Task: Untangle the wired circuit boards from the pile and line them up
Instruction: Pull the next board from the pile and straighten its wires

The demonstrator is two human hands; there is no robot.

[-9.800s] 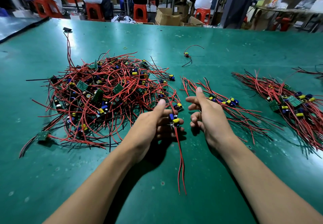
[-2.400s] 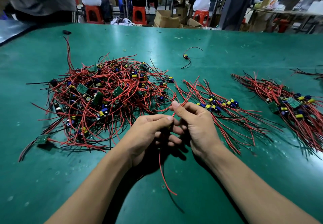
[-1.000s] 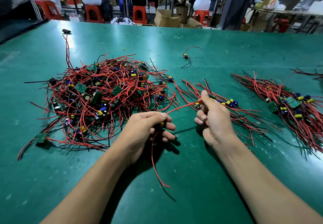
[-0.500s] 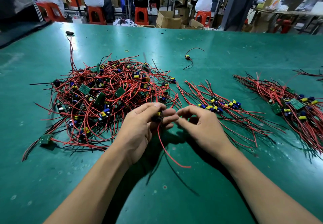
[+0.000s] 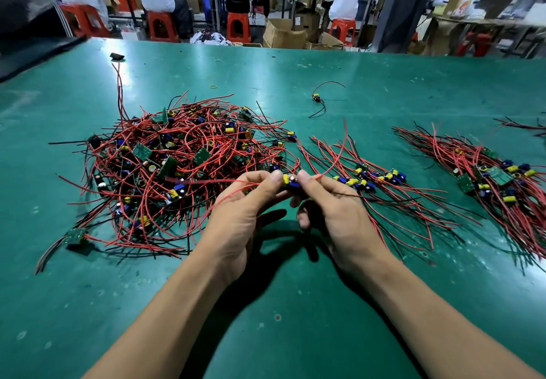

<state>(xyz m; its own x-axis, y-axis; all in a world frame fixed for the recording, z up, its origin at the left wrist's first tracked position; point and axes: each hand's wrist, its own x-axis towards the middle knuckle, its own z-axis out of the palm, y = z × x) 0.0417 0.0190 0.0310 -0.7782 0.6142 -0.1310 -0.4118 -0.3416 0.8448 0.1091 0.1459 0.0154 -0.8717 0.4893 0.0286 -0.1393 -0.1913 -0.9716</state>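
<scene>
A tangled pile (image 5: 183, 165) of small green circuit boards with red and black wires lies at the left on the green table (image 5: 295, 334). My left hand (image 5: 245, 216) and my right hand (image 5: 334, 216) meet above the table's middle and both pinch one small circuit board (image 5: 291, 180) with yellow and blue parts. Its red wires run left across the pile and up to the right. To the right lies a lined-up row of boards (image 5: 375, 176), wires fanned out.
A second row of sorted boards (image 5: 499, 180) lies at the far right. One loose board with wires (image 5: 317, 99) sits further back, and a black part (image 5: 116, 56) at the far left. Beyond the table's far edge are people on orange stools and cardboard boxes.
Both hands have come together on the single board and lifted it a little. Its red wire, which hung down toward me, now stretches out to the left and right.
</scene>
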